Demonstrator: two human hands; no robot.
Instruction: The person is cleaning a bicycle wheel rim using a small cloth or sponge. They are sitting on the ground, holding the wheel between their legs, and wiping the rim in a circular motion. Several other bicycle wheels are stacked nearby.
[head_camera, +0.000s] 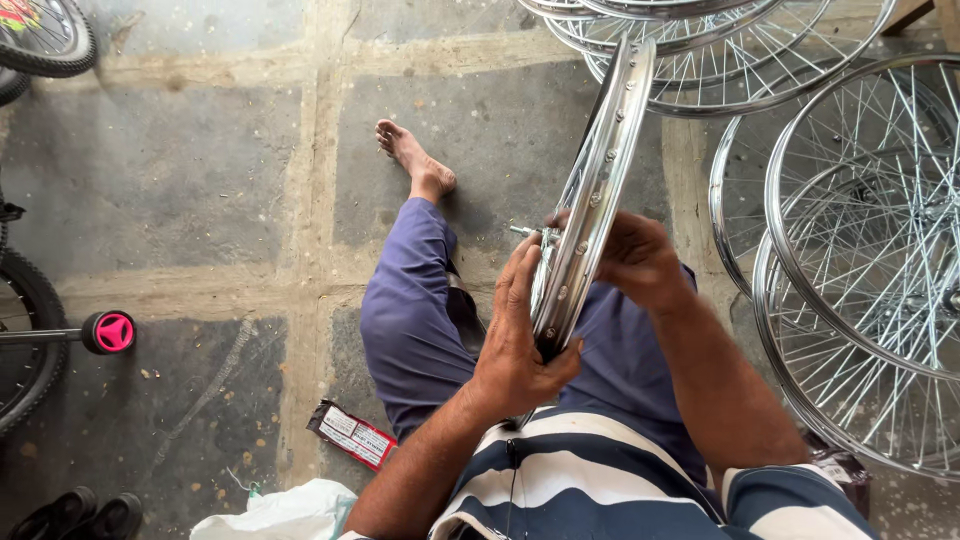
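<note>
Stone-slab floor (200, 180), grey with pale joints, is filling the view from above. Person is sitting on it, legs in blue trousers (410, 320), one bare foot (412, 158) stretched forward, striped shirt (600, 480) at bottom of frame.

Chrome wheel rim (600, 190) is standing edge-on between the hands, tilted slightly, upper end reaching toward the top of frame, lower end resting near the lap. Spoke holes and nipples are showing along its inner channel.

Left hand (515, 340) is wrapping the lower part of the rim, fingers closed over the left wall, thumb hooking under the edge. Right hand (635, 260) is gripping the rim from the other side, fingers curled round it at mid-height. Small metal axle end (525, 232) is poking out just left of the rim, above the left hand; can't tell what it's attached to.

Stack of spoked chrome wheels (860, 270) is lying flat on the floor to the right, close to the right arm; more of them (700, 40) are overlapping at top, just behind the held rim's upper end.

Left side: bicycle tyre (25, 350) with a pink training wheel (108, 332) beside it, another tyre (45, 40) at the top corner. Red-and-white packet (350, 435) is lying near the left knee, white bag (280, 512) below it, black shoes (80, 517) at bottom left.
</note>
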